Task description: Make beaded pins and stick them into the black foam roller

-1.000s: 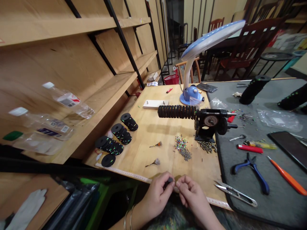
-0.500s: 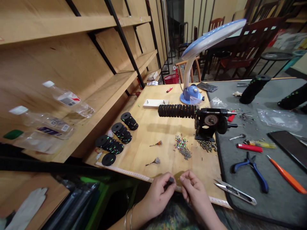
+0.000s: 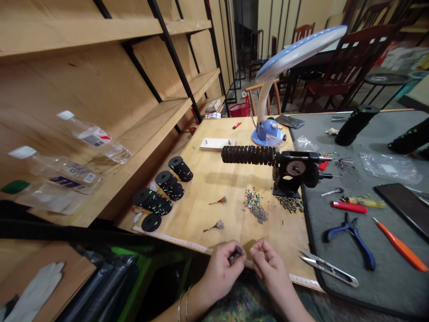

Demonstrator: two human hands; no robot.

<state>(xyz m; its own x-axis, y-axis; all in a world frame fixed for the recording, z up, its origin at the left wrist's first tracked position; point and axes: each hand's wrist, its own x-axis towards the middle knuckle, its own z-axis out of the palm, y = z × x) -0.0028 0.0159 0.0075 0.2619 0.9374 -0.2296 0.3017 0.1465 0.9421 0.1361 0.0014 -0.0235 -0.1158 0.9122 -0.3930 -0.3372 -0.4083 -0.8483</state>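
Close to the table's front edge, my left hand (image 3: 224, 264) is closed around a small dark cylindrical piece (image 3: 238, 250), mostly hidden by the fingers. Just beside it, my right hand (image 3: 269, 263) is pinched; anything between its fingertips is too small to make out. Beyond the hands lie a pile of coloured beads (image 3: 253, 198) and small grey metal pieces (image 3: 259, 213). Two small tufted bundles, one orange-tipped (image 3: 218, 201) and one grey (image 3: 214, 226), lie to the left. Behind them stands a black hand-cranked winder (image 3: 292, 172) carrying a row of black foam spools (image 3: 248, 154).
Stacks of black foam spools (image 3: 170, 185) stand at the left, beside a shelf with plastic bottles (image 3: 95, 136). A blue lamp (image 3: 268, 132) rises at the back. The grey mat (image 3: 362, 297) holds thread snips (image 3: 330, 268), blue pliers (image 3: 351, 237) and an orange-handled tool (image 3: 400, 245).
Both hands stay close together at the table edge. The dark piece in my left hand sits at a slightly different angle and shows a little higher.
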